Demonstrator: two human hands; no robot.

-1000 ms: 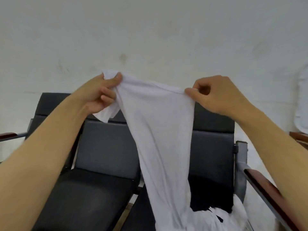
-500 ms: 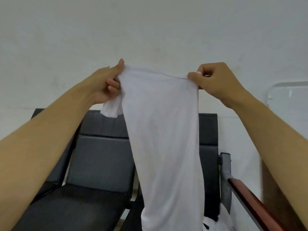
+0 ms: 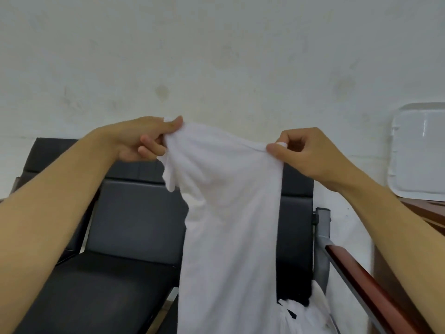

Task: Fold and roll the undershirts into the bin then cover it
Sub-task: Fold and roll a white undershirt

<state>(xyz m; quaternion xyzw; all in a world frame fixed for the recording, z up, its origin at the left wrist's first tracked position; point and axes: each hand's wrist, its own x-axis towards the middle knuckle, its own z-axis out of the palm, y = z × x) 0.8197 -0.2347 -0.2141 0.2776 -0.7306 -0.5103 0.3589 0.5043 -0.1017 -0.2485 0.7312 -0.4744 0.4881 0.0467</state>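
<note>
Single head view faces forward at the wall [image 3: 216, 56]; close to raised arms; apparently level.

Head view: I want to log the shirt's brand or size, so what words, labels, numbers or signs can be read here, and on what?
None can be read.
White undershirt, gripped by the left hand and right hand: no tag or print showing.
White lid against the wall: blank.

soft, even, fairly bright light fills the view, with no hard shadows on the pale plaster wall [image 3: 216, 56]. a faint sheen marks the white plastic lid [image 3: 419, 150] right of the right grip. wide-angle bending curves the edges; the picture is slightly soft, with compression blotches.
</note>
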